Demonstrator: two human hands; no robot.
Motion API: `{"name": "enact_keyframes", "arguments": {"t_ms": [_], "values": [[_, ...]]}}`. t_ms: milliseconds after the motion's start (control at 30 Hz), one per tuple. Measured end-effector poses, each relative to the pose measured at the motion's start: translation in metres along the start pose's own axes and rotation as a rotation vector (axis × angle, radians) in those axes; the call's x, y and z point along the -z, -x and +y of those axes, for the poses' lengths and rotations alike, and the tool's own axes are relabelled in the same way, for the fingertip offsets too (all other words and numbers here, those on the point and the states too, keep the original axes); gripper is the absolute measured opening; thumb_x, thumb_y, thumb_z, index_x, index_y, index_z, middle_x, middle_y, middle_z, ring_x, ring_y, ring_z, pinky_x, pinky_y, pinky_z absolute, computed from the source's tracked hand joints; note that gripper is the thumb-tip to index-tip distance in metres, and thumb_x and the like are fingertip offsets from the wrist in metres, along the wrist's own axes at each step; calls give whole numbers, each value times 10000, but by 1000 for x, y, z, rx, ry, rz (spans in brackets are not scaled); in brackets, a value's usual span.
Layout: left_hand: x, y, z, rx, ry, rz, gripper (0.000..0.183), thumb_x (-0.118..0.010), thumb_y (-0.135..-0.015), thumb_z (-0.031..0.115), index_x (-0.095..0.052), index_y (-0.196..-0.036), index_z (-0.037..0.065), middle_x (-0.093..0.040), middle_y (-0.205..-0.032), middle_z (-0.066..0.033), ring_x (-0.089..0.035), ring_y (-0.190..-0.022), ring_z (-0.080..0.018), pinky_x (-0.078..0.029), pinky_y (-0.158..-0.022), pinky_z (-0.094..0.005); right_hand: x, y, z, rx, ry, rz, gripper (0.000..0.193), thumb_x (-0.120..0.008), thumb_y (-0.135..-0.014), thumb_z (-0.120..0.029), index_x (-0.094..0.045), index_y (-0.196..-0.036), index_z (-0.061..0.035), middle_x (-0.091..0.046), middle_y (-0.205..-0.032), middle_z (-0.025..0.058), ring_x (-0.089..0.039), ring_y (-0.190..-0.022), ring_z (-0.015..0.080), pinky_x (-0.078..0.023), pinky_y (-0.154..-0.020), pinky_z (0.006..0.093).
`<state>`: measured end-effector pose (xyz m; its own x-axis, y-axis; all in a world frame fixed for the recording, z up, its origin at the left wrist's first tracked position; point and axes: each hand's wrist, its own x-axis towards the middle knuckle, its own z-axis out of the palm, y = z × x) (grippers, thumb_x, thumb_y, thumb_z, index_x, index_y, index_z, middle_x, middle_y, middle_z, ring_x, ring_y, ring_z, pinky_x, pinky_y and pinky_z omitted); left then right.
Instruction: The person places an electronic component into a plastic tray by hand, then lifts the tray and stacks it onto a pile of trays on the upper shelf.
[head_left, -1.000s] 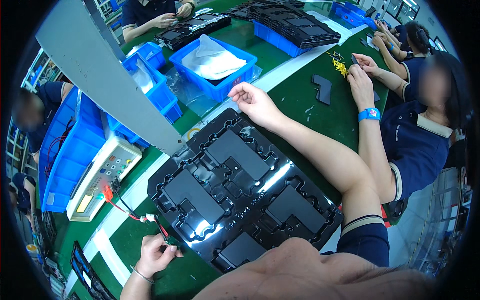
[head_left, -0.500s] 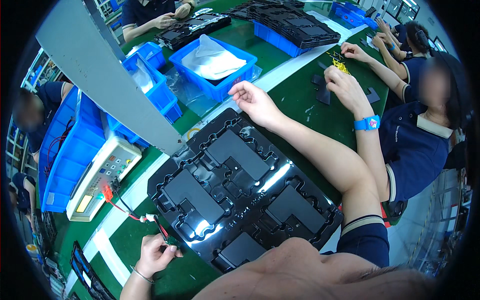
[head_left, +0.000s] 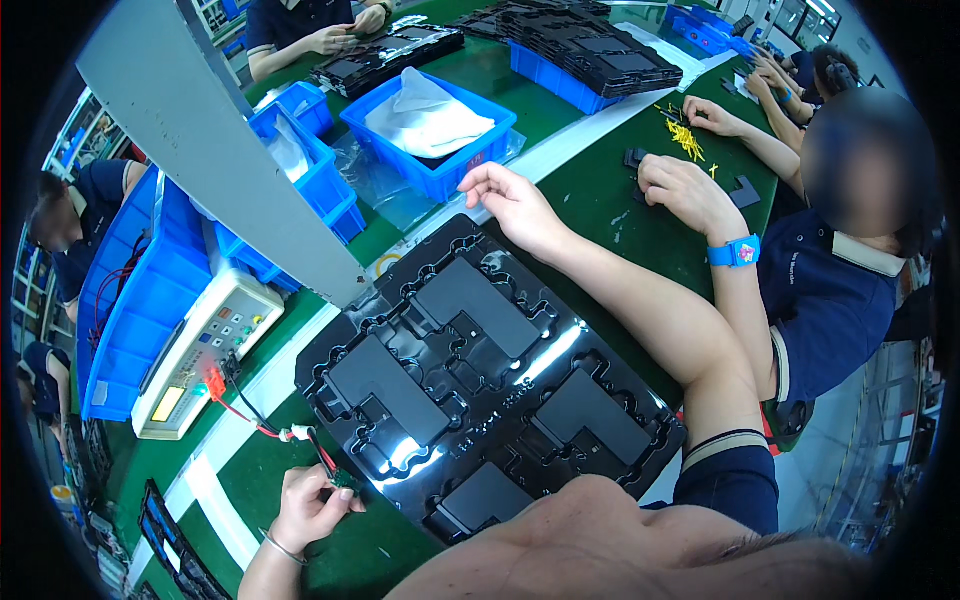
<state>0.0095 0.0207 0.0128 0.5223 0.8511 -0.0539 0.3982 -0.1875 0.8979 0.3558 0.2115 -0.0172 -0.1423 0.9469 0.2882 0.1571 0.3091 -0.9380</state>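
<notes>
I have the left hand at the lower left of the frame, thumb and fingertip clamped on a small green board at the end of red and black wires. The wires run up to a cream-coloured meter box, left of centre. The board looks light and stiff, probably fragile; I would take it by its edges and leave the wire joints unstrained. The wires look soft enough to follow the hand, though a tug could strain the plug end.

The right hand is above the centre of the frame, fingers loosely curled and apart from any grip; I see nothing in it. It is just beside the corner of a blue bin, and I cannot tell whether they touch.

Between my hands, filling the middle, lies a glossy black tray, with four flat black plates showing in its pockets. The tray looks like thin moulded plastic, light and bendy, so I would support it at two opposite rims. The plates seem stiff and light, their smooth faces perhaps slippery; I judge their outer edges, where the pockets widen, the best hold.
</notes>
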Motion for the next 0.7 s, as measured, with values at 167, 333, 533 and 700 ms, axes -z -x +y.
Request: {"name": "enact_keyframes", "arguments": {"t_ms": [167,333,533,700], "values": [[0,-2,2,-24,-19,-9,160,-526,-751,39,-481,-598,33,-582,-539,-36,-588,-476,-143,-451,-438,-224,-2,0,2,5,-57,29,182,-414,-756,23,-526,-892,-22,-554,-792,41,-508,-744,103,-408,-704,227],[1,-2,2,-26,-34,-18,160,-527,-750,34,-474,-599,32,-583,-538,-39,-591,-478,-147,-452,-442,-224,-1,0,-1,-11,4,-23,262,-444,-698,108,-504,-919,-19,-513,-817,18,-484,-759,69,-406,-706,192],[-1,-2,4,-20,-7,-4,156,-525,-751,32,-476,-603,29,-583,-544,-45,-594,-489,-147,-455,-447,-227,-1,1,-3,-9,18,-40,277,-445,-685,116,-504,-921,-17,-532,-837,25,-487,-762,63,-409,-708,189],[0,-1,3,-4,2,-9,146,-521,-755,32,-487,-613,21,-583,-553,-50,-595,-497,-146,-460,-457,-229,-1,1,-4,-17,33,-44,263,-444,-691,112,-508,-912,-14,-538,-832,30,-496,-777,69,-408,-709,192]]}}
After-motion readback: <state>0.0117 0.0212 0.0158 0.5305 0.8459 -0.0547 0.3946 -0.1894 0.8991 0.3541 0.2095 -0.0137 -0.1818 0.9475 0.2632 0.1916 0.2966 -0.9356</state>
